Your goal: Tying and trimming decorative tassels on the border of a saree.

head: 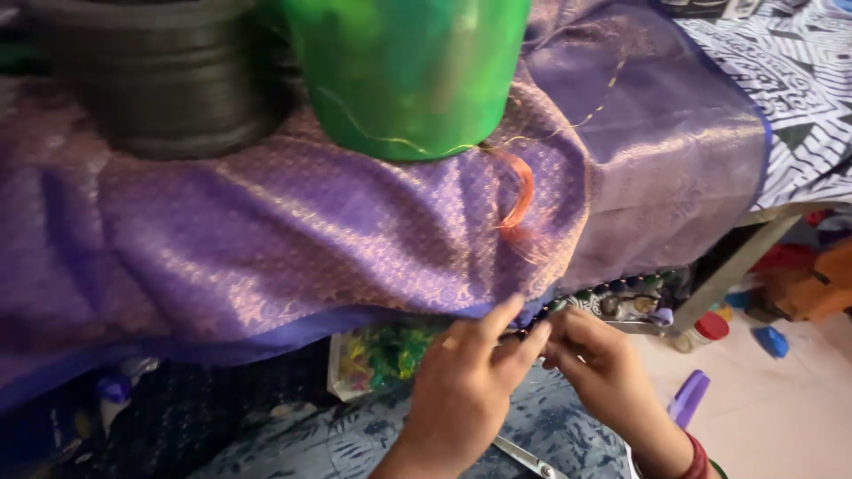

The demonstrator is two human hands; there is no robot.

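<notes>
- I see my left hand (463, 388) at about 6 o'clock in the view, fingers drawn together and pinching the lower hem of the purple fabric (293, 239).
- My right hand (603, 365) sits just beside it toward 5 o'clock, fingertips closed on the same hem, touching the left fingertips.
- A row of dark beads (612, 288) runs along that hem from my fingers out toward 3 o'clock.
- The fabric drapes from 12 o'clock down to the centre, gold-patterned and shiny.
- On it at 12 o'clock stands a green container (408, 71); a dark round container (169, 80) stands at 10 o'clock.
- An orange thread (522, 200) curls below the green container.
- I see scissors (525, 459) at 6 o'clock, below my hands.
- A clear box of coloured beads (377, 355) lies at 7 o'clock, beside my left hand.
</notes>
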